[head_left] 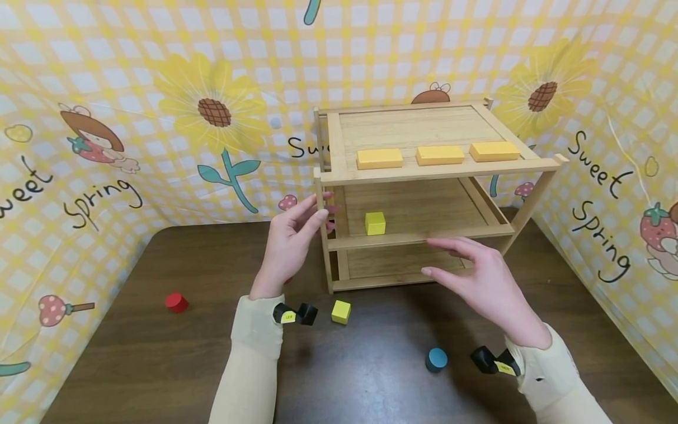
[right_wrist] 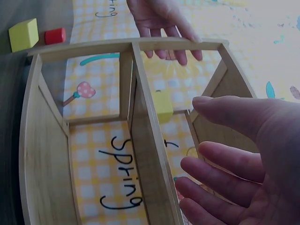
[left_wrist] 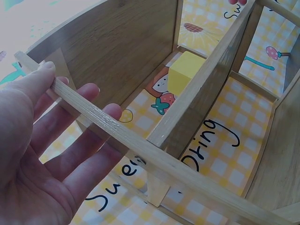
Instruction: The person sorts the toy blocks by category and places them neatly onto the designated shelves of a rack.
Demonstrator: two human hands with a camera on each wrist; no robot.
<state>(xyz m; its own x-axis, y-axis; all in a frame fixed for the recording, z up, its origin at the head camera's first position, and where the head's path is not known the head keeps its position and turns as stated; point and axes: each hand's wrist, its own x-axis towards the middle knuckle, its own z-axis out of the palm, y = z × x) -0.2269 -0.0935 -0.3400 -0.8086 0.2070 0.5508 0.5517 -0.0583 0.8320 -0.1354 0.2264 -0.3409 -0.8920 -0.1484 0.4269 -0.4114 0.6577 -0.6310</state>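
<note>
A small wooden shelf rack (head_left: pixel 418 240) stands with a yellow cube (head_left: pixel 375 224) on its middle board. My left hand (head_left: pixel 291 235) is at its left front post, thumb in front and fingers passing behind; in the left wrist view the thumb tip lies on the post (left_wrist: pixel 101 119). Off the front of the middle board, my right hand (head_left: pixel 477 274) is held with thumb and fingers spread apart and nothing between them. In the right wrist view its fingers (right_wrist: pixel 220 183) overlap the upper opening.
Three yellow-orange rectangular blocks (head_left: pixel 439 155) lie along the top board's front edge. On the dark table are a second yellow cube (head_left: pixel 341 312), a blue cylinder (head_left: pixel 436 359) and a red cylinder (head_left: pixel 176 302). A patterned cloth (head_left: pixel 132 47) encloses the back and sides.
</note>
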